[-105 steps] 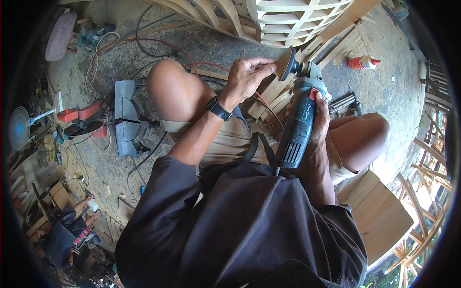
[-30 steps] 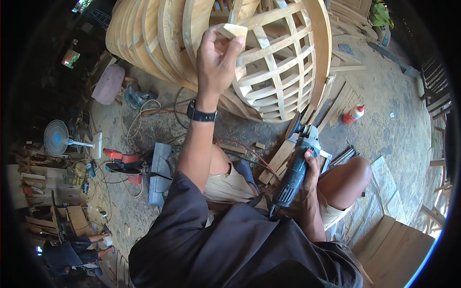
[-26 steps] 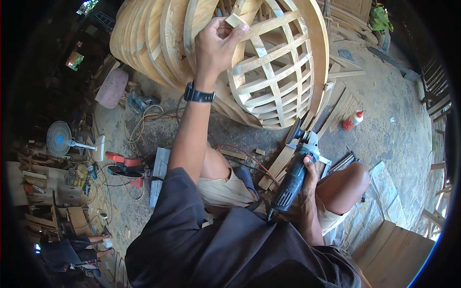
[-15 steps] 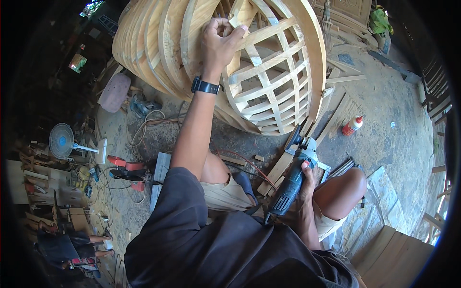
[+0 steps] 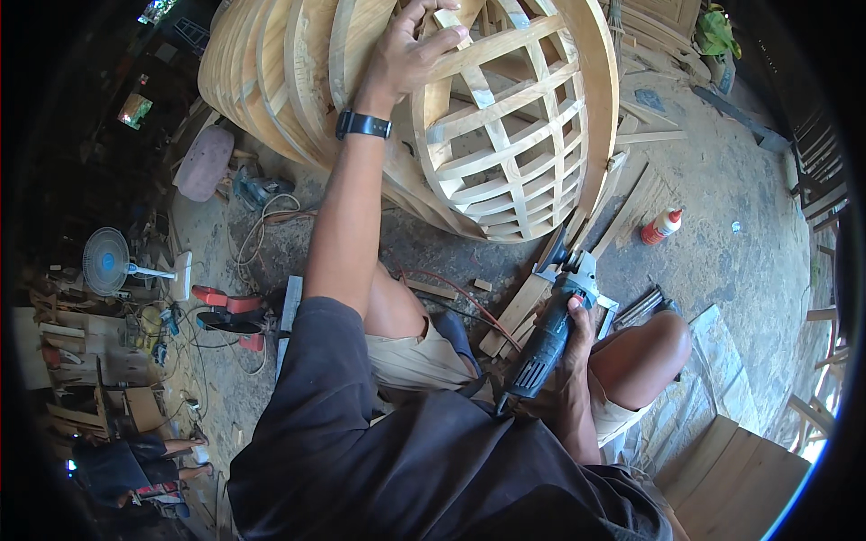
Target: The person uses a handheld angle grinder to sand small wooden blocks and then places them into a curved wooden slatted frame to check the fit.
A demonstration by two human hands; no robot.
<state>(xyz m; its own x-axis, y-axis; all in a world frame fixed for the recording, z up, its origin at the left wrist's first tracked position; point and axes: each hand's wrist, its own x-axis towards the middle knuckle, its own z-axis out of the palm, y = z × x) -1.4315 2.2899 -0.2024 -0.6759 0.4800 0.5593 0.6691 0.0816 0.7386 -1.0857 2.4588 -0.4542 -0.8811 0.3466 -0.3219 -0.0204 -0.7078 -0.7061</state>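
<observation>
A large rounded frame of pale wooden ribs and crossing slats (image 5: 505, 171) fills the top of the view. My left hand (image 5: 406, 54) reaches up to it, a dark watch (image 5: 363, 124) on the wrist. Its thumb and bent fingers close around the end of a wooden slat (image 5: 447, 20) at the top of the lattice; the fingertips are partly hidden. Low at right, my right hand (image 5: 575, 338) is wrapped round the body of an angle grinder (image 5: 547, 341). The grinder's grey head and dark disc point up toward the frame's lower edge, a short way from it.
Boards (image 5: 516, 311) lie below the frame. A red-capped glue bottle (image 5: 661, 227) stands to the right. At left are a red-and-black cut-off saw (image 5: 233, 311), loose cables and a fan (image 5: 106, 261). Another person (image 5: 135, 464) is at far left, and a plastic sheet (image 5: 717, 379) lies at lower right.
My left hand has shifted slightly farther up along the frame. The whole view has moved a little, with the frame now higher and more to the left. The grinder stays in my right hand.
</observation>
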